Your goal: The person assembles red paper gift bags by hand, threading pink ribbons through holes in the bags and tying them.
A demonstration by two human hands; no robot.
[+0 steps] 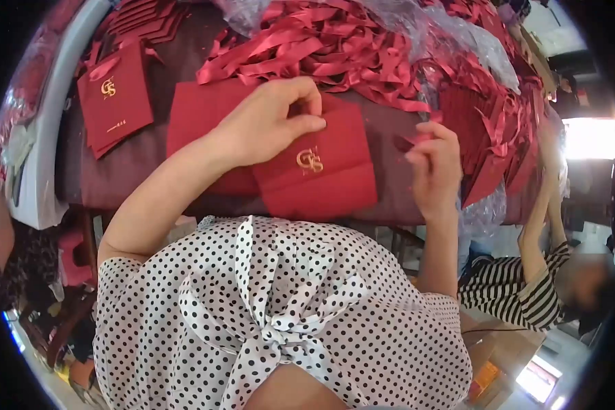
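A red paper bag (335,179) with a gold letter logo lies flat in front of me, tilted slightly. My left hand (273,123) reaches over it, thumb and forefinger pinched together at its upper edge. Another flat red bag (191,123) shows beneath my left forearm. To the right of the bag, my right hand (436,164) is raised with curled fingers around a short piece of red ribbon (408,141), partly hidden by the fingers. A big tangled heap of red ribbons (321,44) lies just beyond both hands.
Red bags with ribbon handles (116,96) lie at the left, with a stack of more (140,17) behind. Several ribboned bags (488,137) stand at the right beside clear plastic wrap (482,212). A person in a striped top (499,287) works at the right.
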